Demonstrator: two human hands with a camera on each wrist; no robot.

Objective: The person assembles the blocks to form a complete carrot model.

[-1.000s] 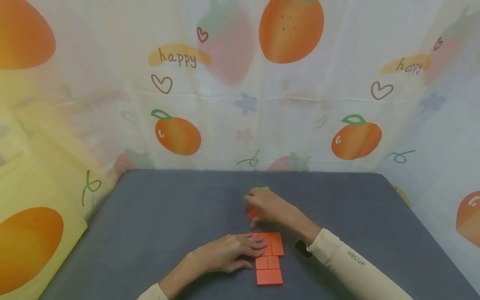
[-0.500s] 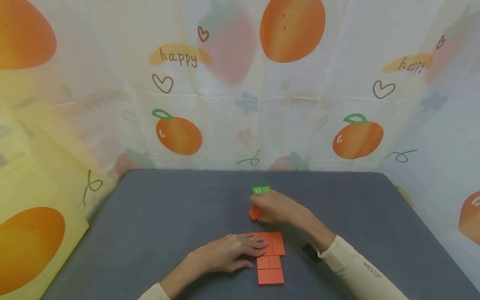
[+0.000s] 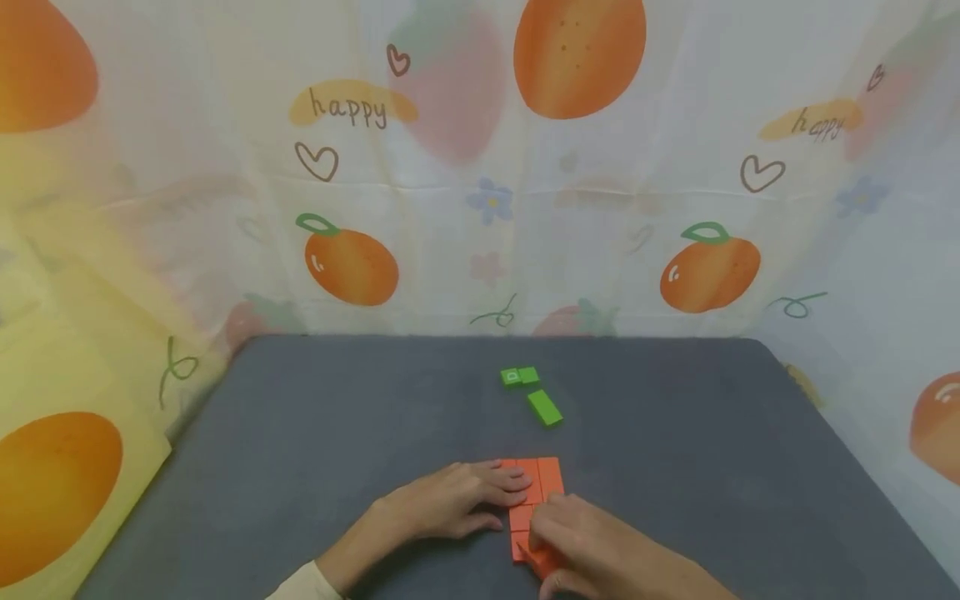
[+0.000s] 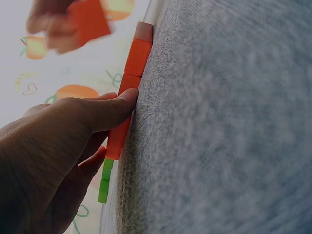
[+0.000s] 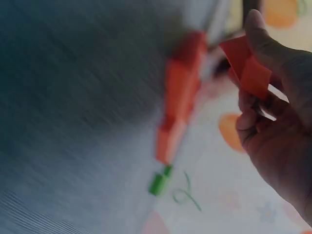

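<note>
Orange-red blocks (image 3: pixel 550 477) lie flat and edge to edge on the grey table in a T-like shape. My left hand (image 3: pixel 461 500) rests on the wide far part with extended fingers; in the left wrist view its thumb (image 4: pixel 114 109) touches the row's side. My right hand (image 3: pixel 600 546) pinches an orange-red block (image 5: pixel 256 78) between thumb and fingers, above the near end of the shape. The held piece shows two angled faces, and I cannot tell whether it is one block or two. The right hand covers part of the near blocks in the head view.
Beyond the orange-red shape lie a longer green block (image 3: pixel 545 408) and two small green ones side by side, one a green block with a white mark (image 3: pixel 511 377). A fruit-print cloth (image 3: pixel 442 208) hangs behind the grey table (image 3: pixel 337 417).
My right hand has picked up orange-red from beside the green blocks and brought it toward me over the near end of the shape. The longer green block is uncovered. My left hand stays put.
</note>
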